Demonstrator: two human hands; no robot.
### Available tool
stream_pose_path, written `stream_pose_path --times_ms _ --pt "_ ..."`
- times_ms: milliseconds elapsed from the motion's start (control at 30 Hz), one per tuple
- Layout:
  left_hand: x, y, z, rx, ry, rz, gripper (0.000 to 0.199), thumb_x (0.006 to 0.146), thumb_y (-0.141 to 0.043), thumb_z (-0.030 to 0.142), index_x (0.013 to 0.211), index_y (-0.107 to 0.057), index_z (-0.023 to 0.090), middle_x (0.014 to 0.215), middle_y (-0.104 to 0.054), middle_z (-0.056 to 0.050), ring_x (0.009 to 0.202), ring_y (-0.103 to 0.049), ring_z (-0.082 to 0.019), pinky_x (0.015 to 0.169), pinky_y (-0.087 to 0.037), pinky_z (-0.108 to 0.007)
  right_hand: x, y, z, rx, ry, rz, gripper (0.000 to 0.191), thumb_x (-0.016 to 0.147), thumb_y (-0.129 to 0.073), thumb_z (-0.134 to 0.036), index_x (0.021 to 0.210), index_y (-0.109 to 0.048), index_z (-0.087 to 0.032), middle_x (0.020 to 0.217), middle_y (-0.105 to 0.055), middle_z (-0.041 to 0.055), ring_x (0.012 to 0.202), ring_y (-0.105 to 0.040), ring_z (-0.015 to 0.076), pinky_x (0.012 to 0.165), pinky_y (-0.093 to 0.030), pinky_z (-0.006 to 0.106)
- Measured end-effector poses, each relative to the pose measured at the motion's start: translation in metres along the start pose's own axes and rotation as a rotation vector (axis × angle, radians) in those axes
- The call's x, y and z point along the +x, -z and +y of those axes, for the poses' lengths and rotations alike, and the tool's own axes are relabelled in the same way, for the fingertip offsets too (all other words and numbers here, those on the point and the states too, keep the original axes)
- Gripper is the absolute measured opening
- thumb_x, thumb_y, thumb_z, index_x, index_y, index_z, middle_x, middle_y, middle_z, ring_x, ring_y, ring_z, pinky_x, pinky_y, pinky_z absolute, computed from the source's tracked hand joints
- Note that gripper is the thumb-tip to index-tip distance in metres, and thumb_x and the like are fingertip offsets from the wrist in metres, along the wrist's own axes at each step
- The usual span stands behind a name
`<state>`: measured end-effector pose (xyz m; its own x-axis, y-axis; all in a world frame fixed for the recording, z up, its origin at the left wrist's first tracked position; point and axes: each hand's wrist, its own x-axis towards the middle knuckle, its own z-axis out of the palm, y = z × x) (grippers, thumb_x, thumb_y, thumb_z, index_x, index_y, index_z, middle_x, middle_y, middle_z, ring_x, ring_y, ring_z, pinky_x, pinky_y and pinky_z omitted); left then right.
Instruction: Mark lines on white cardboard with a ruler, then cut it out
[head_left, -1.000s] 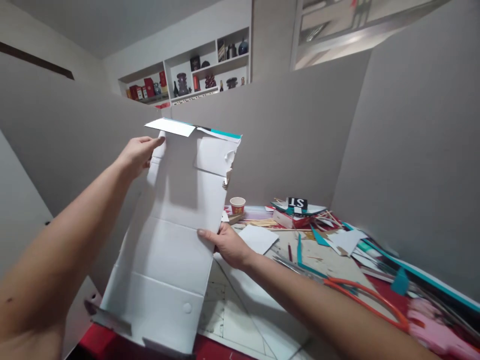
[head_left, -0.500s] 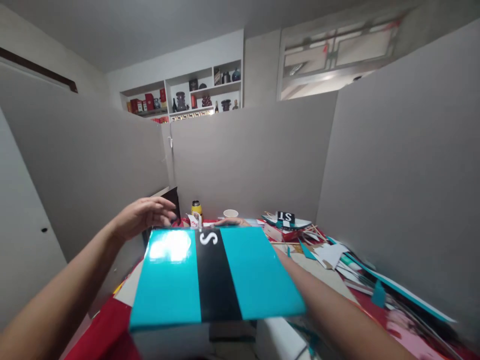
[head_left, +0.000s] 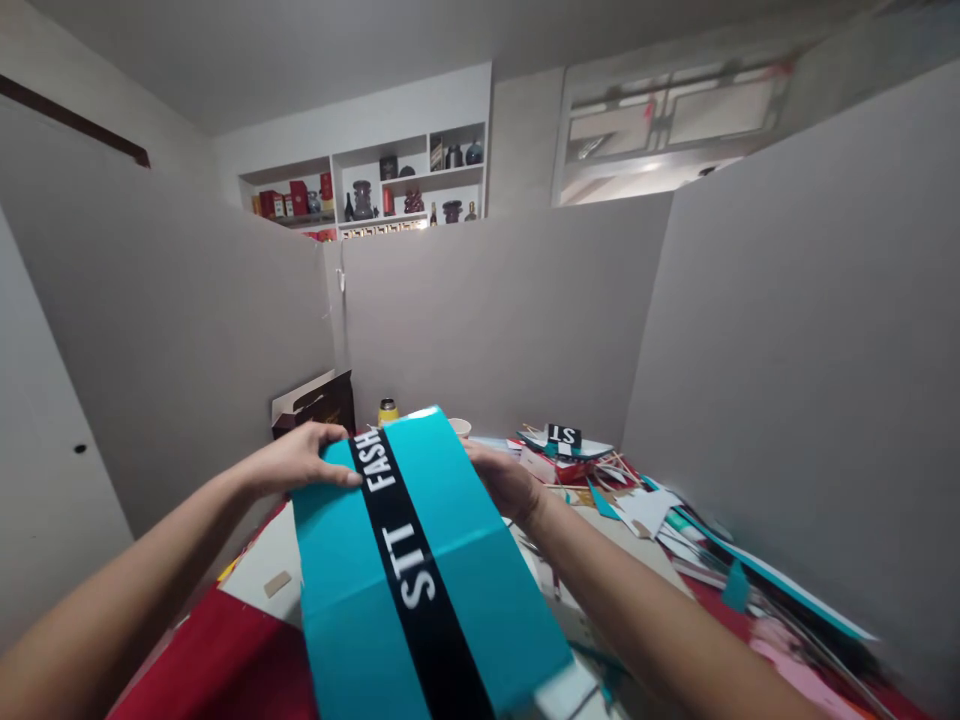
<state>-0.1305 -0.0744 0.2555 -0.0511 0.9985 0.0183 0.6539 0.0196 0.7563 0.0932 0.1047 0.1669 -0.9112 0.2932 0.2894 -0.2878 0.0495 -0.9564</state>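
Observation:
A teal box (head_left: 480, 570) with a black band and white lettering fills the lower middle of the view, tilted, its near end cut off by the bottom edge. My left hand (head_left: 311, 458) grips its far left edge, the thumb on top by the lettering and the fingers behind. At the far right side, my right hand (head_left: 504, 478) holds the box, with its fingertips partly hidden behind it.
Cut teal and white card pieces (head_left: 652, 508) lie on the right of the red-covered table (head_left: 217, 655). Further back stand a yellow bottle (head_left: 388, 411), a white cup (head_left: 460, 427) and a dark bag (head_left: 322, 402). Grey partitions (head_left: 495, 310) surround the table.
The box has turned and tipped, so its long lettered face now shows. My left hand, raised off the box before, has come down onto its edge. More of my right hand shows.

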Motion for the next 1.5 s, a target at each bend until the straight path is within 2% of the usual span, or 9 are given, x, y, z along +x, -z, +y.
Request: stream_pose_path --times_ms 100,267,467,567,700,833,1000,1267,1500 --pt "-0.006 0.011 -0.004 0.023 0.026 0.119 0.039 0.066 -0.080 0.046 0.094 -0.069 0.021 0.105 -0.075 -0.008 0.099 -0.068 -0.030 0.080 -0.052 -0.036 -0.009 0.001 0.000 -0.010 -0.038 -0.092 0.070 0.079 -0.059 -0.069 0.127 -0.061 -0.019 0.118 -0.070 0.0118 0.105 -0.067 0.0276 0.091 -0.052 0.043" --pt "-0.015 0.017 -0.009 0.001 0.085 0.186 0.038 0.069 -0.077 0.046 0.099 -0.070 0.023 0.111 -0.075 -0.009 0.100 -0.070 -0.029 0.080 -0.054 -0.035 -0.007 -0.005 -0.004 -0.118 -0.101 -0.117 0.059 0.066 -0.086 -0.037 0.119 -0.067 -0.016 0.117 -0.072 0.0106 0.106 -0.067 0.0278 0.096 -0.049 0.044" --pt "-0.028 0.026 -0.014 -0.198 0.192 0.156 0.040 0.068 -0.078 0.049 0.101 -0.071 0.027 0.106 -0.077 -0.008 0.092 -0.073 -0.029 0.079 -0.057 -0.038 0.008 -0.009 -0.007 -0.080 -0.123 -0.110 0.067 0.061 -0.086 -0.050 0.115 -0.068 -0.015 0.110 -0.073 0.0126 0.105 -0.068 0.0310 0.090 -0.054 0.045" --pt "-0.038 0.032 -0.017 -0.166 0.211 0.370 0.044 0.062 -0.080 0.051 0.095 -0.069 0.024 0.097 -0.078 -0.009 0.084 -0.073 -0.030 0.072 -0.058 -0.038 0.015 -0.001 0.002 -0.099 -0.125 -0.013 0.073 0.061 -0.085 -0.054 0.120 -0.064 -0.017 0.112 -0.072 0.0125 0.105 -0.068 0.0294 0.091 -0.053 0.044" --pt "-0.055 0.042 -0.018 0.009 0.247 0.708 0.047 0.064 -0.073 0.055 0.097 -0.063 0.022 0.088 -0.074 -0.005 0.076 -0.068 -0.025 0.065 -0.054 -0.033 0.017 0.017 0.026 -0.156 -0.131 0.264 0.070 0.077 -0.077 -0.045 0.137 -0.049 -0.022 0.115 -0.070 0.0113 0.093 -0.070 0.0208 0.091 -0.051 0.039" --pt "-0.068 0.044 -0.020 0.250 0.292 0.909 0.040 0.066 -0.070 0.055 0.089 -0.061 0.023 0.079 -0.065 -0.001 0.074 -0.060 -0.023 0.060 -0.043 -0.029 0.010 0.030 0.052 -0.154 -0.234 0.391 0.054 0.082 -0.072 -0.044 0.126 -0.055 -0.018 0.101 -0.073 0.0114 0.076 -0.071 0.0180 0.079 -0.055 0.036" --pt "-0.067 0.035 -0.035 0.409 0.333 0.965 0.034 0.064 -0.069 0.052 0.081 -0.061 0.023 0.070 -0.059 0.000 0.070 -0.056 -0.024 0.056 -0.035 -0.028 -0.003 0.029 0.071 -0.135 -0.360 0.297 0.039 0.077 -0.078 -0.045 0.100 -0.066 -0.015 0.082 -0.075 0.0086 0.066 -0.070 0.0164 0.063 -0.053 0.028" --pt "-0.062 0.031 -0.065 -0.036 0.346 0.990 0.033 0.069 -0.071 0.050 0.088 -0.063 0.024 0.079 -0.072 0.001 0.072 -0.067 -0.022 0.058 -0.052 -0.028 -0.009 0.018 0.075 -0.054 -0.410 0.139 0.041 0.077 -0.078 -0.047 0.101 -0.068 -0.015 0.087 -0.074 0.0081 0.069 -0.070 0.0145 0.062 -0.053 0.025" --pt "-0.055 -0.032 -0.064 -0.341 0.213 1.073 0.043 0.072 -0.070 0.054 0.103 -0.056 0.029 0.116 -0.072 -0.002 0.098 -0.071 -0.026 0.072 -0.061 -0.033 0.012 -0.044 0.068 0.271 -0.367 -0.019 0.075 0.077 -0.064 -0.071 0.130 -0.051 -0.020 0.126 -0.061 0.0161 0.111 -0.064 0.0290 0.083 -0.056 0.046"
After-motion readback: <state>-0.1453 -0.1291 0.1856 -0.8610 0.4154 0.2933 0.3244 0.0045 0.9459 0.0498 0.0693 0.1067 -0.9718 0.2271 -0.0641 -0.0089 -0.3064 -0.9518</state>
